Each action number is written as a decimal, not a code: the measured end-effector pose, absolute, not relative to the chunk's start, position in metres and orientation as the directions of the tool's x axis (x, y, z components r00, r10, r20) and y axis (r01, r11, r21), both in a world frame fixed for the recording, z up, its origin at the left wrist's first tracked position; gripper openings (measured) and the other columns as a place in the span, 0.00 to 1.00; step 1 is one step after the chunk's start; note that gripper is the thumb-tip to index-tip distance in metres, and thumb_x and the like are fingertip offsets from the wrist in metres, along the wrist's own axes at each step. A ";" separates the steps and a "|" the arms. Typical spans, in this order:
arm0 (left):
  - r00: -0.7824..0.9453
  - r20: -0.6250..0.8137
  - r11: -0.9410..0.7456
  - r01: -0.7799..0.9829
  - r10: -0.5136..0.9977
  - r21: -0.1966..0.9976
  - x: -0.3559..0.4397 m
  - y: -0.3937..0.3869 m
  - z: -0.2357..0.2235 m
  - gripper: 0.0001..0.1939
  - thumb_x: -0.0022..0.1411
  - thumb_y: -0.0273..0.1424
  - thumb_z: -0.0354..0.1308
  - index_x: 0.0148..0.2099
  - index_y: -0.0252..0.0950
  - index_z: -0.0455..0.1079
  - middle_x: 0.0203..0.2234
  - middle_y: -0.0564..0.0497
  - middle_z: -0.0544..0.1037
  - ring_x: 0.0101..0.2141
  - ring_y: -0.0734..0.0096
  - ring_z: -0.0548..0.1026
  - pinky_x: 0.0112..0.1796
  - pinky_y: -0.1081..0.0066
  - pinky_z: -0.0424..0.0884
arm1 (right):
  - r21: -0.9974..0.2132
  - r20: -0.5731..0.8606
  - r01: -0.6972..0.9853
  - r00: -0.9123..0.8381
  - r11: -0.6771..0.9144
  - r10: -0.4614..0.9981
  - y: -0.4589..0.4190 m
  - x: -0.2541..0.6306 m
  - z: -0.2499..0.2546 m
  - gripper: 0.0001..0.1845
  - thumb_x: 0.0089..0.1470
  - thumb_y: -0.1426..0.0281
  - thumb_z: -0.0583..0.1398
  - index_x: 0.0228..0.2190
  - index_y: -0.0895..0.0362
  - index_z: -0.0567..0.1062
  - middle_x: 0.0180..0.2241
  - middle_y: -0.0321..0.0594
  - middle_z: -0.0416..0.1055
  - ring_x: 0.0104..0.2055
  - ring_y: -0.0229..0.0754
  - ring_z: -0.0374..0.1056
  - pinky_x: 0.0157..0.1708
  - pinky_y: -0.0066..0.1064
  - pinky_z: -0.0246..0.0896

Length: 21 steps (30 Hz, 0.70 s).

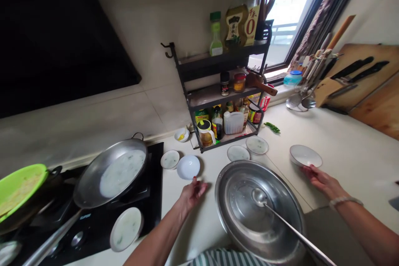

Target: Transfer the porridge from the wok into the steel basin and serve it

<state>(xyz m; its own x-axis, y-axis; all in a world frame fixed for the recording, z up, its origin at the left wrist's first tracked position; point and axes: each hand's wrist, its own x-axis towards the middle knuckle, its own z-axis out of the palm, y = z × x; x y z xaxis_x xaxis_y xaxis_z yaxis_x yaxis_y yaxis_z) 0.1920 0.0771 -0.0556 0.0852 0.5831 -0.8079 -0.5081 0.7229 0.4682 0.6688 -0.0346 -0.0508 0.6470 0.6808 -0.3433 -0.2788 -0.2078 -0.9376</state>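
While right hand [318, 179] grips rim, white bowl [305, 156] tilts.

We're in a kitchen, looks like a home one: black cooktop [93, 232] with wok [90, 183], spice rack [218, 99], knives [355, 68], cutting boards [370, 87] by the window [293, 12]

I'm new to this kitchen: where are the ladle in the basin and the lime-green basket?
Ladle [258, 196]: head view, on its scoop.
Lime-green basket [21, 172]: head view, on its inner wall.
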 end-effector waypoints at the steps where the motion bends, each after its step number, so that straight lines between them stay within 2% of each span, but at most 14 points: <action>1: 0.094 -0.792 0.736 -0.448 0.604 0.508 0.200 0.079 -0.056 0.09 0.68 0.31 0.52 0.41 0.28 0.66 0.24 0.44 0.76 0.24 0.68 0.78 0.25 0.72 0.78 | -0.913 -0.399 -0.339 0.635 -0.225 0.661 -0.032 0.668 -0.055 0.13 0.50 0.77 0.55 0.19 0.50 0.65 0.20 0.40 0.68 0.17 0.39 0.68 0.20 0.22 0.66; 4: 0.134 -0.695 0.703 -0.248 0.706 0.666 0.226 0.098 -0.055 0.12 0.69 0.33 0.51 0.38 0.28 0.67 0.21 0.45 0.76 0.22 0.72 0.76 0.26 0.74 0.74 | -0.777 -0.604 -0.553 0.516 -0.302 0.608 -0.021 0.657 -0.061 0.10 0.52 0.79 0.57 0.25 0.53 0.70 0.27 0.46 0.74 0.24 0.39 0.74 0.22 0.19 0.68; 7: 0.251 -0.634 0.655 -0.003 0.732 0.755 0.261 0.130 -0.058 0.12 0.66 0.36 0.56 0.40 0.30 0.69 0.19 0.51 0.75 0.19 0.76 0.73 0.25 0.77 0.70 | -0.719 -0.642 -0.612 0.401 -0.330 0.654 -0.001 0.640 -0.060 0.09 0.49 0.81 0.60 0.31 0.56 0.72 0.32 0.51 0.77 0.32 0.43 0.77 0.31 0.24 0.74; 11: 0.444 -0.673 0.700 0.129 0.592 0.702 0.309 0.166 -0.069 0.14 0.64 0.38 0.58 0.44 0.32 0.69 0.18 0.52 0.75 0.17 0.75 0.72 0.22 0.78 0.68 | -0.683 -0.629 -0.637 0.263 -0.358 0.731 0.033 0.624 -0.058 0.16 0.47 0.82 0.62 0.39 0.57 0.70 0.33 0.49 0.78 0.34 0.48 0.78 0.34 0.33 0.76; 15: 0.565 -0.704 0.776 0.167 0.430 0.608 0.338 0.182 -0.084 0.16 0.61 0.40 0.61 0.43 0.31 0.70 0.20 0.49 0.76 0.18 0.72 0.73 0.23 0.73 0.72 | -0.641 -0.571 -0.674 0.098 -0.368 0.815 0.057 0.615 -0.068 0.20 0.49 0.83 0.59 0.45 0.57 0.69 0.36 0.46 0.79 0.36 0.46 0.78 0.37 0.34 0.76; 18: 0.607 -0.707 0.818 0.156 0.362 0.553 0.344 0.182 -0.092 0.17 0.60 0.40 0.62 0.41 0.30 0.69 0.20 0.48 0.76 0.19 0.69 0.75 0.23 0.71 0.74 | -0.602 -0.542 -0.717 0.044 -0.351 0.839 0.065 0.613 -0.082 0.19 0.49 0.82 0.58 0.44 0.59 0.69 0.37 0.47 0.79 0.41 0.47 0.77 0.41 0.33 0.75; 21: 0.622 -0.697 0.845 0.103 0.357 0.525 0.345 0.180 -0.097 0.13 0.61 0.37 0.61 0.39 0.31 0.69 0.19 0.50 0.76 0.18 0.70 0.75 0.24 0.72 0.74 | -0.580 -0.544 -0.756 0.083 -0.303 0.835 0.070 0.612 -0.088 0.16 0.45 0.83 0.59 0.39 0.60 0.71 0.36 0.49 0.79 0.43 0.49 0.77 0.42 0.33 0.75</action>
